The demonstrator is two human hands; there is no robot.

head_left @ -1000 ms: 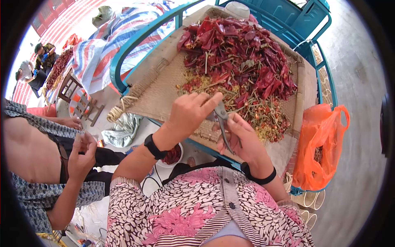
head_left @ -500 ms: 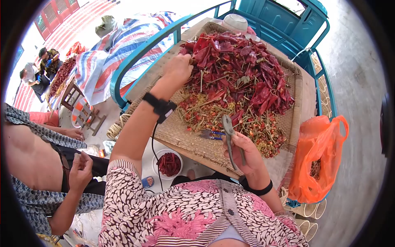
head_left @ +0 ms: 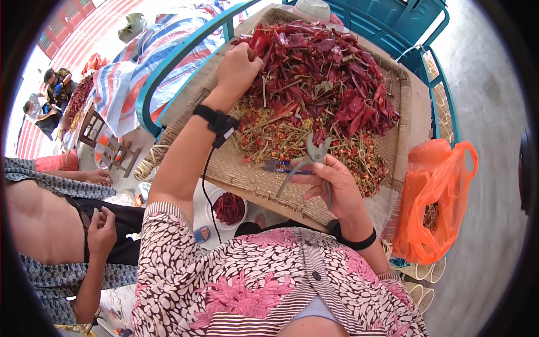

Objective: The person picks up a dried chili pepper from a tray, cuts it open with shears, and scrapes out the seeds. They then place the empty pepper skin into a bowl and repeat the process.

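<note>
My left hand is at the left edge of a heap of dried red chilies, its fingers curled in against them. What those fingers pinch, if anything, is hidden. In my right hand is a pair of grey metal pliers, jaws parted and pointing away from me, handles spread. A bit of red chili shows at the jaws; whether it is between them or behind cannot be told. Loose stems and chili scraps lie in front of the heap on a woven tray. A blue-handled tool lies partly hidden by my right hand.
Blue-green cart rails frame the tray. An orange plastic bag hangs at the right. Below the tray's front edge stands a white bucket of chilies. A person is close on my left; other people sit farther back.
The pliers' jaws have opened and the handles have spread in my right hand. My left hand remains by the heap, its fingers still curled. The view has shifted slightly.
</note>
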